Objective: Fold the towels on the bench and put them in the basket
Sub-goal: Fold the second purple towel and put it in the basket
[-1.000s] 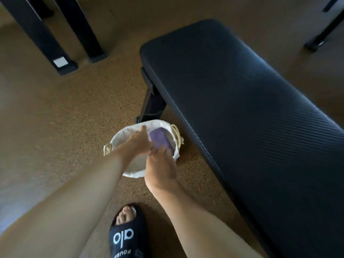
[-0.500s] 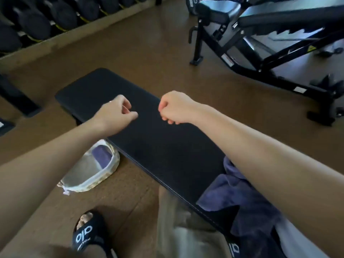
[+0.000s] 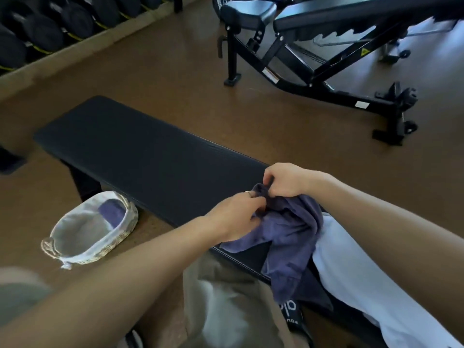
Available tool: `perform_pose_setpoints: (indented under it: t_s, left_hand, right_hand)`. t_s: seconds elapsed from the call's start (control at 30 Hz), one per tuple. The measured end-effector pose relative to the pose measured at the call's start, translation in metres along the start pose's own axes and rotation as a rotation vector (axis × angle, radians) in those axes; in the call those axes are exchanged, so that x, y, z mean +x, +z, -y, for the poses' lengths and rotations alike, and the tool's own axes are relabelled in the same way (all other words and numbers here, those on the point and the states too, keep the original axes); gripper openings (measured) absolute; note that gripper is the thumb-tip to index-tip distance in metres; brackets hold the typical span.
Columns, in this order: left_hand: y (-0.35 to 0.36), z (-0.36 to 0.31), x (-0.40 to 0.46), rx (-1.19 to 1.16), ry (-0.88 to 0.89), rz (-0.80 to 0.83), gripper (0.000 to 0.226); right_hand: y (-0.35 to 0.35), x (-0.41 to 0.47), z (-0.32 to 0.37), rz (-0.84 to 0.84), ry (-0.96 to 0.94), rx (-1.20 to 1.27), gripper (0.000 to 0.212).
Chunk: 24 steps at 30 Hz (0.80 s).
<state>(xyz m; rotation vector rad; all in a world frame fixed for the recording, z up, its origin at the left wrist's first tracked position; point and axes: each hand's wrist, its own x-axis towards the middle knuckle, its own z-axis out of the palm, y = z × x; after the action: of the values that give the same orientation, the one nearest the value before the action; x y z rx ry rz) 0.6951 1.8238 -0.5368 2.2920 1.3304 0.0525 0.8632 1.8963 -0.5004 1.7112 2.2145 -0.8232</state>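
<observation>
A crumpled purple towel (image 3: 288,234) lies on the near right part of the black padded bench (image 3: 140,151), partly hanging over its front edge. My right hand (image 3: 286,182) pinches the towel's upper edge. My left hand (image 3: 233,219) grips the cloth just below and to the left. A white towel (image 3: 364,277) lies to the right of the purple one, under my right forearm. The woven basket (image 3: 75,249) with a pale liner stands on the floor at the bench's left front. A folded purple towel (image 3: 113,213) lies inside it at its far end.
An adjustable black gym bench (image 3: 313,54) stands on the brown floor behind. A rack of dumbbells (image 3: 45,26) runs along the far left wall. My legs in beige shorts (image 3: 226,310) and a black slide sandal (image 3: 291,315) are below the bench's front edge.
Both hands left the basket, crossed over the bench with fingers curled and empty, and now hold the crumpled purple towel on the right. The view swung from the basket to the bench.
</observation>
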Motion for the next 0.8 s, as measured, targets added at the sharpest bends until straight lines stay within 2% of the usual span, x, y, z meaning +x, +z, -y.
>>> perform_pose_setpoints:
  t_s: [0.03,0.13,0.23,0.3,0.37,0.47,0.53,0.57,0.67,0.7,0.8]
  left_hand:
    - [-0.002,0.000,0.000,-0.072,-0.021,-0.045,0.005]
    - [-0.025,0.007,0.001,-0.378,-0.184,-0.203,0.024]
    - [-0.062,0.023,0.003,-0.443,-0.313,-0.336,0.025]
    - [-0.087,0.035,0.001,-0.414,-0.347,-0.410,0.027]
    - [-0.107,0.043,-0.005,-0.355,-0.293,-0.438,0.032]
    - [-0.133,0.046,-0.020,-0.337,-0.183,-0.422,0.033]
    - [-0.147,0.047,-0.031,-0.298,-0.121,-0.366,0.036]
    - [-0.152,0.048,-0.035,-0.256,-0.088,-0.334,0.035]
    - [-0.168,0.053,-0.048,-0.138,-0.022,-0.271,0.030]
    - [-0.173,0.056,-0.051,-0.129,-0.013,-0.260,0.030]
    - [-0.182,0.060,-0.059,-0.161,-0.001,-0.241,0.031]
  right_hand:
    - [0.000,0.001,0.000,-0.042,-0.010,0.020,0.015]
    - [-0.010,-0.003,0.003,-0.205,-0.059,0.061,0.023]
    - [-0.023,-0.018,0.025,-0.386,-0.206,0.371,0.029]
    - [-0.029,-0.026,0.046,-0.279,-0.285,0.649,0.036]
    - [-0.025,-0.027,0.062,-0.145,-0.267,0.712,0.048]
    - [-0.012,-0.017,0.074,-0.216,-0.280,0.521,0.066]
    - [-0.011,-0.011,0.080,-0.294,-0.365,0.519,0.073]
    - [-0.012,-0.007,0.082,-0.320,-0.417,0.511,0.070]
    - [-0.016,0.003,0.094,-0.321,-0.473,0.449,0.037]
    - [-0.016,0.007,0.098,-0.318,-0.468,0.476,0.037]
    - [-0.020,0.008,0.111,-0.272,-0.493,0.652,0.068]
